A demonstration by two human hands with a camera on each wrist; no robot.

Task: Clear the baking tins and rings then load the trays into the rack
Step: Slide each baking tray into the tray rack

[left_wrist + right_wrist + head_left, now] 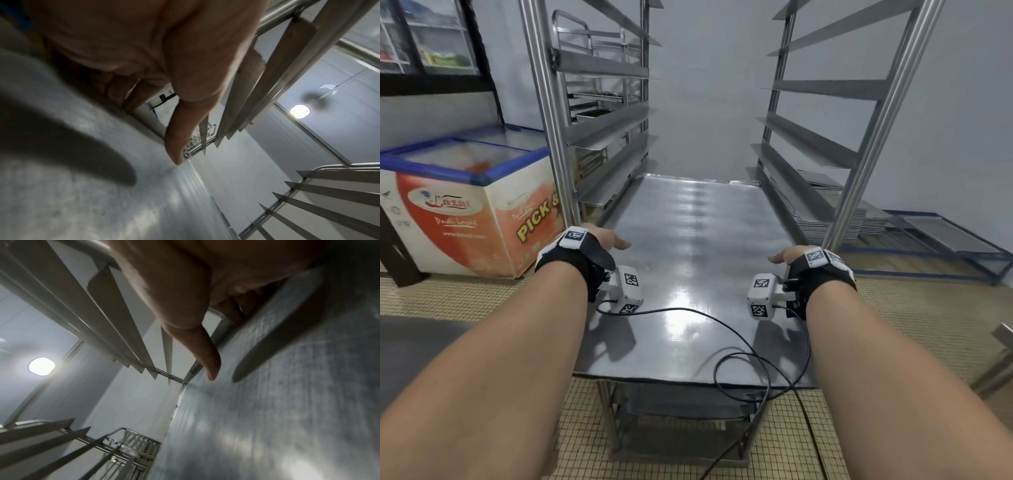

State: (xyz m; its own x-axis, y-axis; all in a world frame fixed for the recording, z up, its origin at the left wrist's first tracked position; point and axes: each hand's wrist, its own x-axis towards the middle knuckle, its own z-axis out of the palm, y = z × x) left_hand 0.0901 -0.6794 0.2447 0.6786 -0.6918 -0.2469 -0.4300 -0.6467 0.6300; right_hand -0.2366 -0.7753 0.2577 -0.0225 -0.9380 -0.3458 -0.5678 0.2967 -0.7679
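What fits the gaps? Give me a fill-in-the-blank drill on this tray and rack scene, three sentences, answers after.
1. The tray is gripped at its side edges by ___ hands, the left hand and the right hand.
2. The chest freezer stands to the ___ of the rack.
3. The stack of trays lies low down to the ___ of the rack.
Missing words: both; left; right.
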